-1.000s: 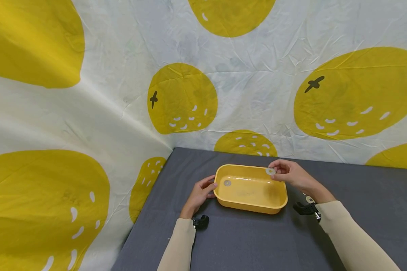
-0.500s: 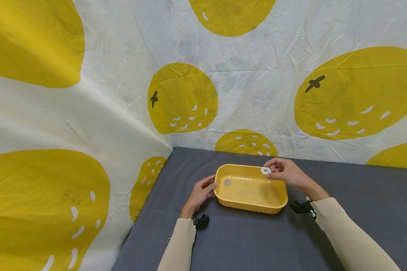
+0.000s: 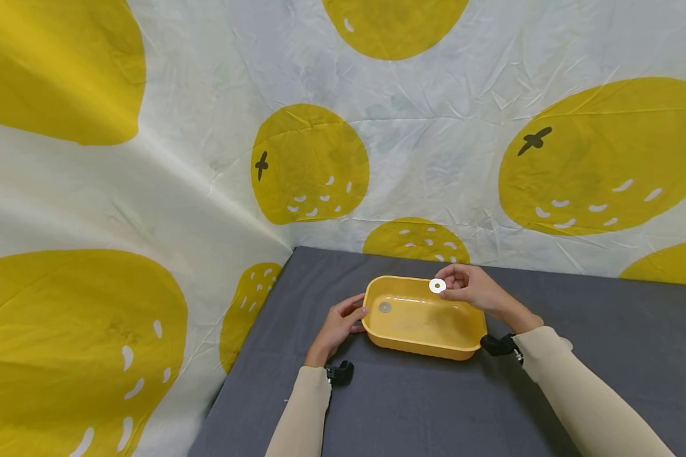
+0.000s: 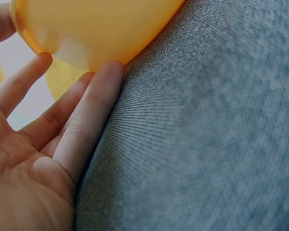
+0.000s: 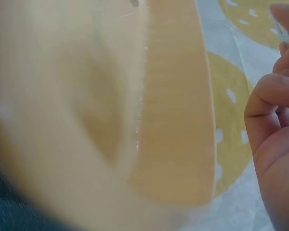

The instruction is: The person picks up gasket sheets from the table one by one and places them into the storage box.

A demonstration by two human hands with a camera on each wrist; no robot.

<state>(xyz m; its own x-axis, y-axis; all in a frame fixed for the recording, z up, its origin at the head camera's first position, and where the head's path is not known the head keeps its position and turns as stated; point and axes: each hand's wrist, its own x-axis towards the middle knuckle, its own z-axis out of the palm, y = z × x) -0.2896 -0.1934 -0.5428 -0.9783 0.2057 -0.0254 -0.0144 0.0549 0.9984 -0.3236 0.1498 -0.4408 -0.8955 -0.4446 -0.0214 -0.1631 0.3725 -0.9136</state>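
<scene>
At the left, the left hand point(image 3: 337, 322) is grasping the left end of a yellow, rounded-rectangular, plastic-looking tray point(image 3: 417, 322), its thumb lying at the rim and its fingertips bearing on the outer wall. The tray is resting on a counter point(image 3: 417, 406) covered in dark grey cloth. It is probably acting as a light, stiff shell, with the rim offering the surest hold; the glossy inner surface is likely giving less friction.

Inside the tray, a flat, grey, round, metal-looking disc point(image 3: 385, 307) is lying on the floor near the left end. A thin part lying flush like this is probably calling for a fingernail under its edge.

Farther right, the right hand point(image 3: 469, 287) is pinching a thin, bright white, ring-shaped washer point(image 3: 433, 289) by its right edge, between thumb and fingers. The washer is showing above the tray's far side, tilted and apart from the rim. It is probably light, rigid and hard to break, but smooth enough to be slipping under a loose pinch; the outer edge is providing the grip point.
</scene>
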